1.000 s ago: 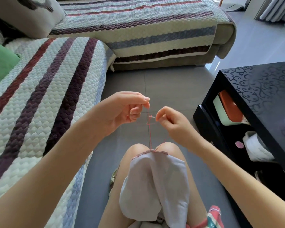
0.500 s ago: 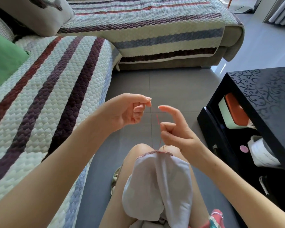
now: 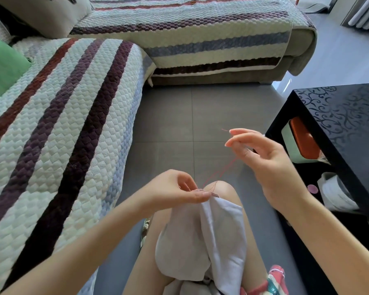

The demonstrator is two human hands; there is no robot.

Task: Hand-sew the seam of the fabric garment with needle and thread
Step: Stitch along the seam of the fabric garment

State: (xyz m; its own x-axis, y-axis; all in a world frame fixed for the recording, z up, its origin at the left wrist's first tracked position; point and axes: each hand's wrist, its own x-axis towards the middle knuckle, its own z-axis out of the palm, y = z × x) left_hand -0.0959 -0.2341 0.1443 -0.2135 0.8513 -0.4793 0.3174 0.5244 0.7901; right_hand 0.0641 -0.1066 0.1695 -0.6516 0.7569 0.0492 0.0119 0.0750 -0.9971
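Note:
A pale lilac-white fabric garment (image 3: 202, 241) lies draped over my knees. My left hand (image 3: 177, 191) pinches its top edge at the seam, where reddish stitching shows. A thin red thread (image 3: 219, 171) runs from that seam up and to the right into my right hand (image 3: 262, 152), which is raised beside the black table. The thread passes between the right hand's thumb and fingers, and a short tail sticks out past the fingertips. The other fingers are spread. The needle is too small to make out.
A striped quilted sofa (image 3: 62, 124) wraps around the left and back. A black patterned coffee table (image 3: 345, 116) stands close on the right, with an orange-lidded box (image 3: 303, 139) and white items on its lower shelf. Grey tile floor (image 3: 190, 124) lies ahead.
My left hand dropped from in front of me down onto the fabric's seam edge. My right hand swung up and to the right, drawing the thread out longer.

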